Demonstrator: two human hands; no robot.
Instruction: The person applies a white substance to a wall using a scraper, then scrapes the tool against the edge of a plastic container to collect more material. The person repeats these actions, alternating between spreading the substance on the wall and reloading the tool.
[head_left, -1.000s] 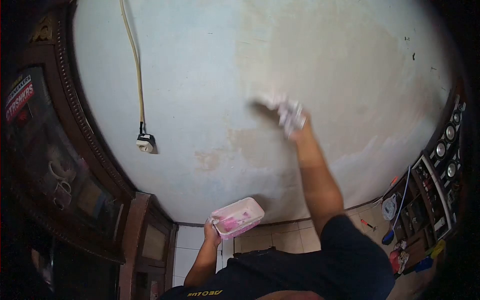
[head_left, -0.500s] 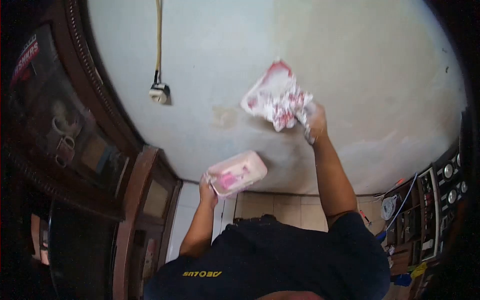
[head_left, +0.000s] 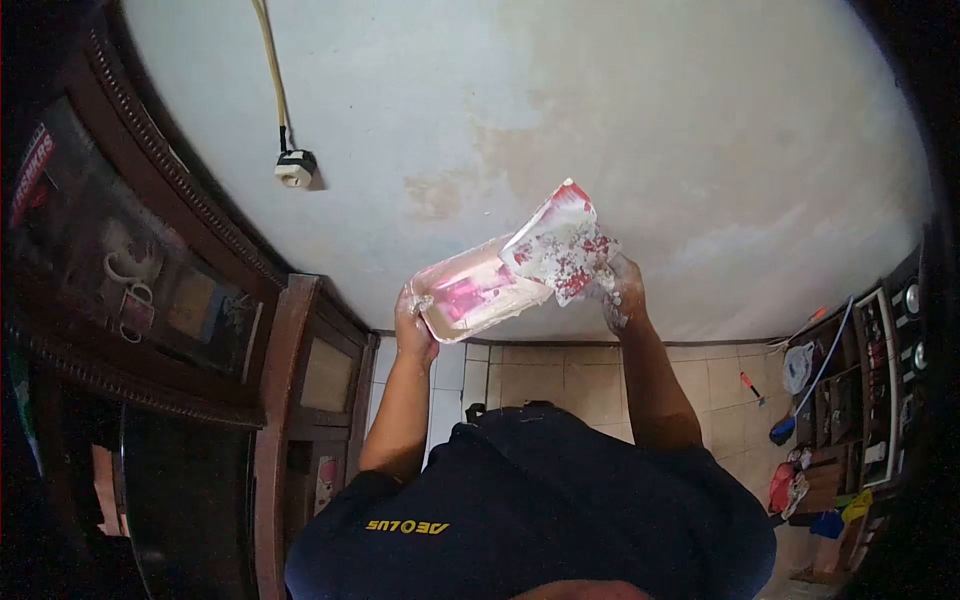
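Observation:
My left hand (head_left: pixel 414 328) grips the left end of a shallow off-white tray (head_left: pixel 497 318) with pink stains inside. Over the tray's right end lies a wide, triangular putty knife (head_left: pixel 560 245), its blade coated in white paste with red showing through. My right hand (head_left: pixel 626 292), smeared with white, is closed round the knife's handle. Part of the tray's far right end is hidden behind the blade. Just beyond both hands rises a pale wall (head_left: pixel 680 200) with damp-looking tan patches.
A white socket (head_left: pixel 295 169) hangs on a cable at the wall's left. Dark wooden cabinets (head_left: pixel 285 350) line the left side. To the right stands a cluttered shelf (head_left: pixel 850 420), with an orange-and-black tool (head_left: pixel 750 386) on the tiled floor (head_left: pixel 710 385).
The putty knife has come down from the wall to the tray's right end. My left hand has raised the tray slightly, and the camera view has shifted.

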